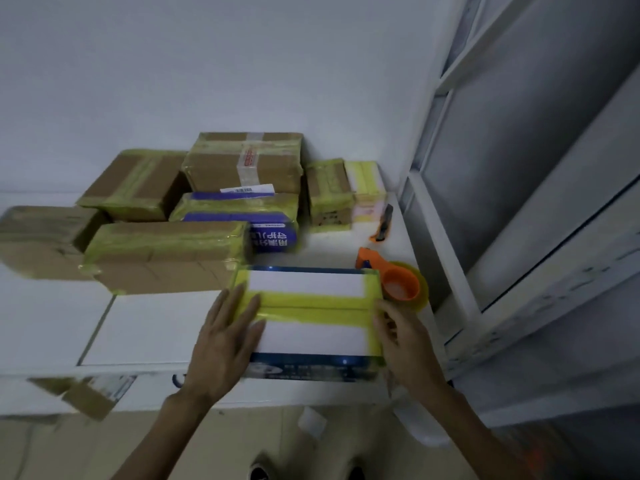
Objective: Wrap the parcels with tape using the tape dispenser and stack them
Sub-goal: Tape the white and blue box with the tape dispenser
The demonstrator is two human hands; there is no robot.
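A white parcel (306, 337) with blue sides and yellow tape bands lies at the front of the white table (145, 327). My left hand (223, 341) rests flat on its left end, fingers straight. At the parcel's right end my right hand (401, 341) touches the edge, fingers slightly bent on the tape. The orange tape dispenser (394, 277) with a yellow roll lies just behind the parcel's right corner. Several taped cardboard parcels are stacked behind, among them a long brown one (166, 254) and a top one (246, 161).
An orange box cutter (382, 225) lies by the window frame (446, 258) on the right. A blue and white wrapped box (263, 226) sits mid-stack. A small cardboard box (90, 396) hangs at the table's front left edge. The floor is below.
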